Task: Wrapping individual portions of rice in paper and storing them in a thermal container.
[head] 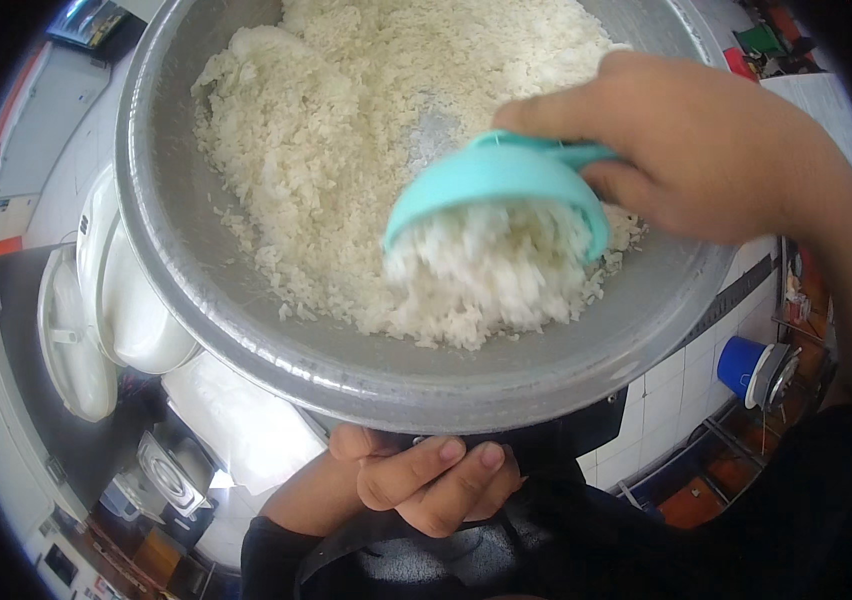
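A large grey metal basin [246,330] fills the upper middle of the head view, with cooked white rice [306,150] spread over its bottom and sides. My right hand [681,150] grips the handle of a turquoise plastic scoop [501,172], tilted with its opening towards me, rice in and just below its mouth. Motion blurs the scoop and that rice. Under the basin's near edge, my left hand [433,476] is closed around a dark part, perhaps a handle; its exact shape is hidden behind my curled fingers.
White plastic tubs or lids [148,315] stand left of the basin, near a white sheet [246,420]. Small containers [171,472] sit at the lower left. A blue bucket [741,367] is at the right, by a metal-framed rack [726,450] over the tiled floor.
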The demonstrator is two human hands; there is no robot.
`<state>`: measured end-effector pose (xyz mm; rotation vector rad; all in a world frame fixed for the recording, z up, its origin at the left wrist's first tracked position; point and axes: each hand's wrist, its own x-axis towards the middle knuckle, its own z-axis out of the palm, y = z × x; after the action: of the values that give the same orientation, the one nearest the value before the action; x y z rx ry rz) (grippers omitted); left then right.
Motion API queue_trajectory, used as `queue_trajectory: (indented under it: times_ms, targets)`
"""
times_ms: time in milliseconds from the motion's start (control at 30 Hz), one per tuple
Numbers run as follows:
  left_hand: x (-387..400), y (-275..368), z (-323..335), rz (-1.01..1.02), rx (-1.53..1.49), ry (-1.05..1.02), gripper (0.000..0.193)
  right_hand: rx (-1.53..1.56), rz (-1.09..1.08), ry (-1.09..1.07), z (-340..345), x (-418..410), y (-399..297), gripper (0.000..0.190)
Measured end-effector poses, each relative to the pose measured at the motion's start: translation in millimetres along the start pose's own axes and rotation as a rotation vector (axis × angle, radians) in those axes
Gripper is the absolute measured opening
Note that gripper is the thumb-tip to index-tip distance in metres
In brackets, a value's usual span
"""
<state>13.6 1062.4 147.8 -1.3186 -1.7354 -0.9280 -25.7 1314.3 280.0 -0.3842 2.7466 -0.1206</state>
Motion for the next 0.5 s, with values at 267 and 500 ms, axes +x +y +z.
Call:
queue_trajectory:
  times_ms: [267,500]
  targets:
    - [0.7,-3.6,12.5,-0.016,-0.039,0.095,0.009,-0.036,0.216,0.037,34.2,39.3,13.4,0.046]
    - [-1.5,-1.2,15.0,-0.036,-0.063,0.177,0.004,-0.255,0.172,0.088,38.1,61.0,18.1,0.055]
